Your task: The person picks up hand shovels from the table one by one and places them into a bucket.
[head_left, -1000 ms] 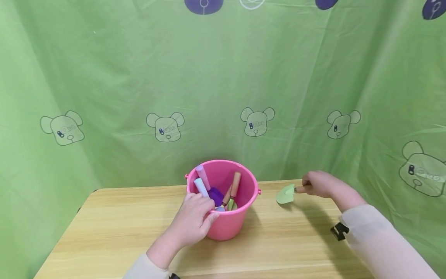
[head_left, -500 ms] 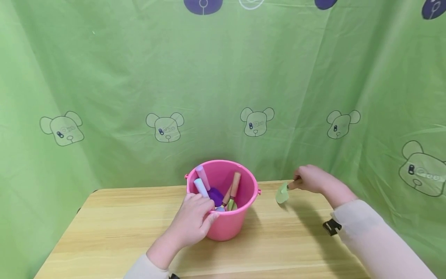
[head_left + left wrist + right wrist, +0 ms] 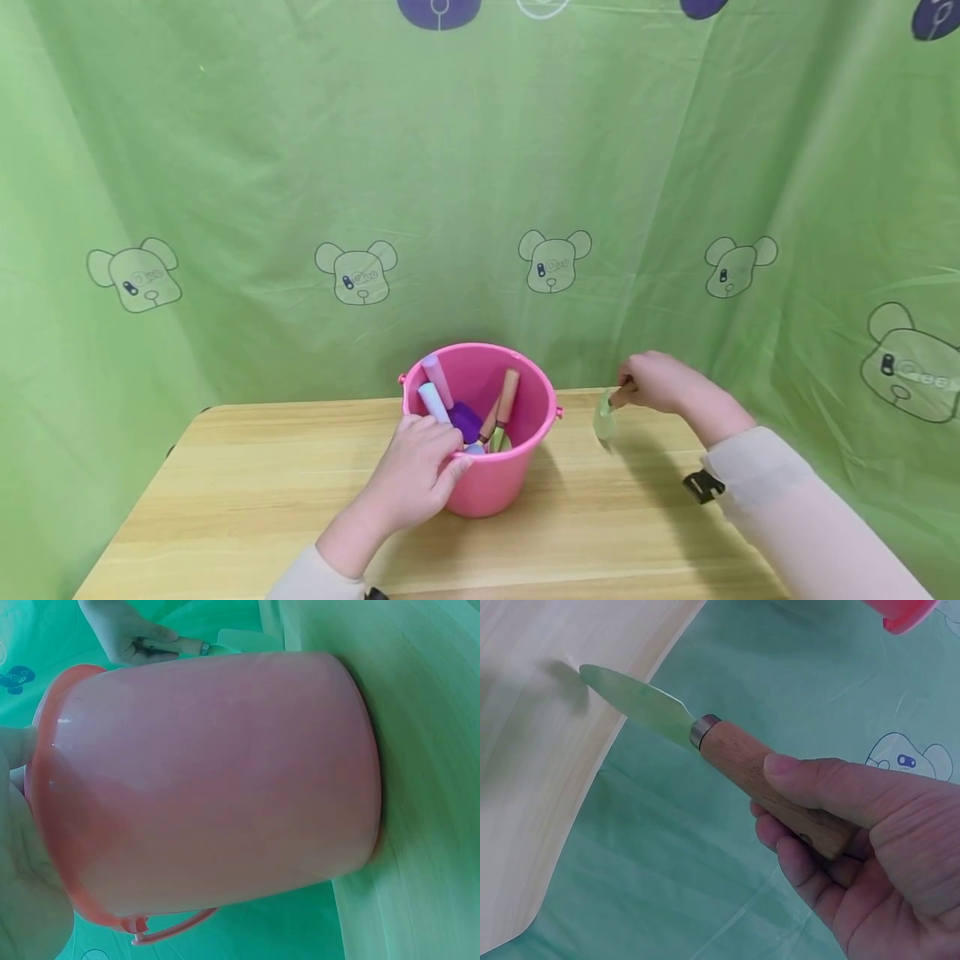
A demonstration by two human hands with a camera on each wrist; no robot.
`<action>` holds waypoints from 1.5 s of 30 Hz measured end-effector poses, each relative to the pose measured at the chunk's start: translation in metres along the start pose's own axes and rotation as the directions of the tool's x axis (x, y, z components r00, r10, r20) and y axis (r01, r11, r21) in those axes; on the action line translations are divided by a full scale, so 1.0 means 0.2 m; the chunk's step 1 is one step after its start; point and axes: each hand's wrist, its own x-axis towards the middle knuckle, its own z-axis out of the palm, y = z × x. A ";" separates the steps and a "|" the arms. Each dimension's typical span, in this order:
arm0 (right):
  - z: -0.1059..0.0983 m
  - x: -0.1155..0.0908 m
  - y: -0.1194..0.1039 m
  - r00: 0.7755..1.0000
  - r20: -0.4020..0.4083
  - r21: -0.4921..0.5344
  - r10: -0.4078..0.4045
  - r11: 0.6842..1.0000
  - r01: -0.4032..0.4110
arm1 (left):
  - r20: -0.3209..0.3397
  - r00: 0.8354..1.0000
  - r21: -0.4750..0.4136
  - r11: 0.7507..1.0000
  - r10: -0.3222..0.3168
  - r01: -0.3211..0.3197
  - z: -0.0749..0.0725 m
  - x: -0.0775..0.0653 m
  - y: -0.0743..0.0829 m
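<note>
My left hand (image 3: 412, 471) grips the near rim of a pink bucket (image 3: 487, 492), thumb outside and fingers over the edge. To the right of the bucket, my right hand (image 3: 660, 385) holds a small garden trowel (image 3: 641, 705) by its wooden handle (image 3: 772, 780), thumb on top and fingers curled below. The trowel's light green blade points down, its tip close over the table. In the bucket stand a lilac handle (image 3: 437, 379), a light blue handle (image 3: 432, 402) and wooden-handled tools (image 3: 506, 396); a purple blade (image 3: 465, 422) lies among them.
The bucket stands on a wood-grain table (image 3: 247, 492) near its back edge. Behind and beside the table hangs a green curtain (image 3: 465, 167) printed with bear heads. A pink bucket handle (image 3: 176, 928) hangs at the bucket's side in the left wrist view.
My right hand has moved left toward the bucket with the trowel, turning the blade from broad to nearly edge-on and more upright. My left hand and the bucket have stayed put.
</note>
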 end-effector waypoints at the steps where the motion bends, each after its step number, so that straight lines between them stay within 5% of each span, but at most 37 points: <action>1: 0.00 0.00 0.00 1.000 0.001 0.004 -0.001 1.000 0.001 | 0.000 1.000 0.000 1.000 -0.001 0.001 0.00 0.00 0.00; 27: -0.02 0.03 -0.11 0.998 -0.012 -0.005 -0.069 0.998 0.069 | -0.010 1.000 0.003 1.000 0.006 -0.006 0.00 0.00 0.00; 45: -0.04 0.05 -0.18 0.992 0.070 0.118 -0.102 0.989 0.093 | -0.002 1.000 0.004 1.000 -0.003 0.003 0.00 -0.01 0.00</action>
